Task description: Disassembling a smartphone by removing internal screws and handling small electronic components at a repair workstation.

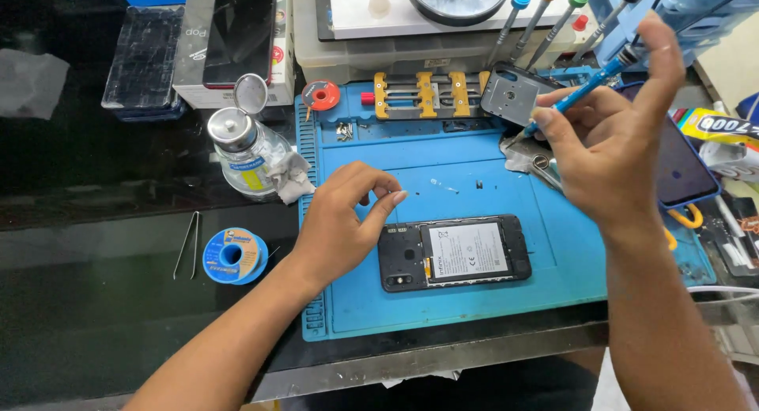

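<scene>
From the head camera, everything sits around the blue repair mat (pixel 474 292). An opened smartphone (pixel 454 252), back cover off and battery showing, lies face down near the mat's front edge. The left hand (pixel 344 221) hovers just left of the phone, thumb and forefinger pinched together; whether anything tiny is between them I cannot tell. The right hand (pixel 609 146) is raised over the mat's right side, fingers clamped on a blue precision screwdriver (pixel 581 95), forefinger capping its top. Off the mat's left edge stand a glass solvent bottle (pixel 245 154), a solder spool (pixel 232 255) and tweezers (pixel 188 245).
</scene>
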